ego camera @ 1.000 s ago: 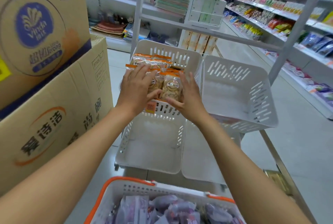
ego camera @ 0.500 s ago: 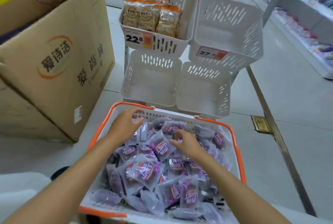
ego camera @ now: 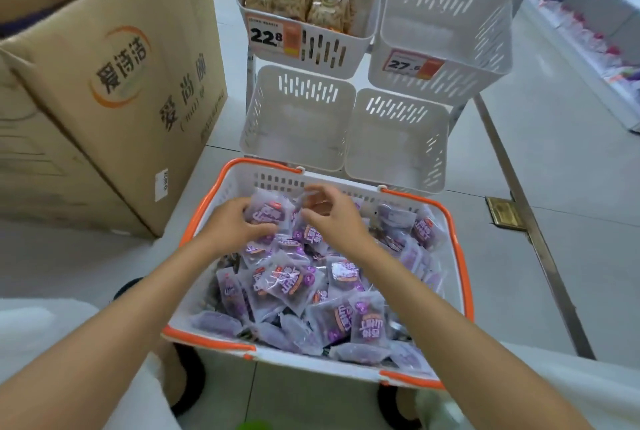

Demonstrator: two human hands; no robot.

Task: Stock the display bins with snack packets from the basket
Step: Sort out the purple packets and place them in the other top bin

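Left hand [ego camera: 232,227] pinches packet [ego camera: 268,213]; right hand [ego camera: 332,218] curled beside, grip unclear; gather several before lifting to bin [ego camera: 298,131] ahead.

Bright, even light, with soft shadows under the basket [ego camera: 462,273]. Lines bow toward the edges; the shelves [ego camera: 588,24] at top right are smeared and the right hand [ego camera: 334,221] slightly blurred.
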